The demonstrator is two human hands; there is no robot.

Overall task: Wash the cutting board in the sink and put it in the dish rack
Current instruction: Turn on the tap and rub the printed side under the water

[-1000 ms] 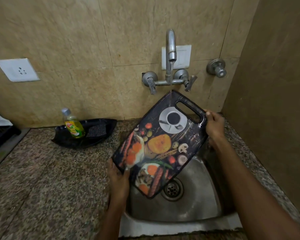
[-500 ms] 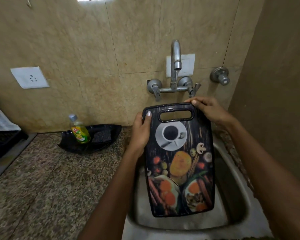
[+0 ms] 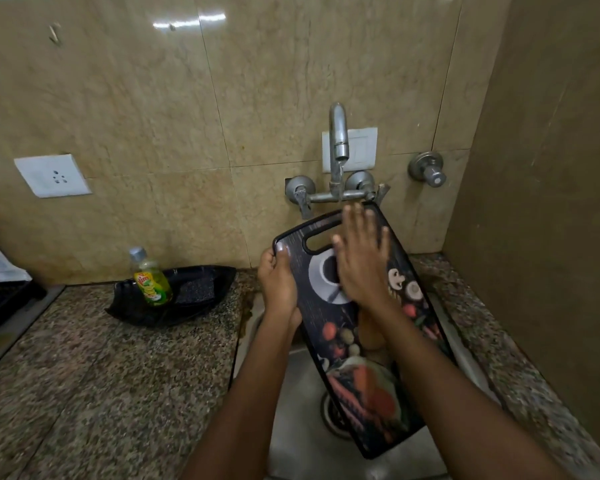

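The dark cutting board (image 3: 340, 337), printed with a coffee cup and vegetables, stands tilted in the steel sink (image 3: 291, 445) with its handle end up under the tap (image 3: 338, 140). My left hand (image 3: 278, 282) grips its upper left edge beside the handle slot. My right hand (image 3: 361, 258) lies flat on the printed face near the handle, fingers spread, holding nothing. A thin stream of water seems to fall from the spout onto my right fingers. The board's lower end rests near the drain (image 3: 329, 414).
A black tray (image 3: 194, 306) on the granite counter left of the sink holds a yellow-green dish soap bottle (image 3: 151, 282) and a dark scrub pad (image 3: 194, 291). A black rack (image 3: 0, 299) sits at the far left edge. A side wall closes in on the right.
My right hand has left the board's top right corner and now lies flat on its face. The board has tilted slightly, handle end leaning right. The camera has pulled back.
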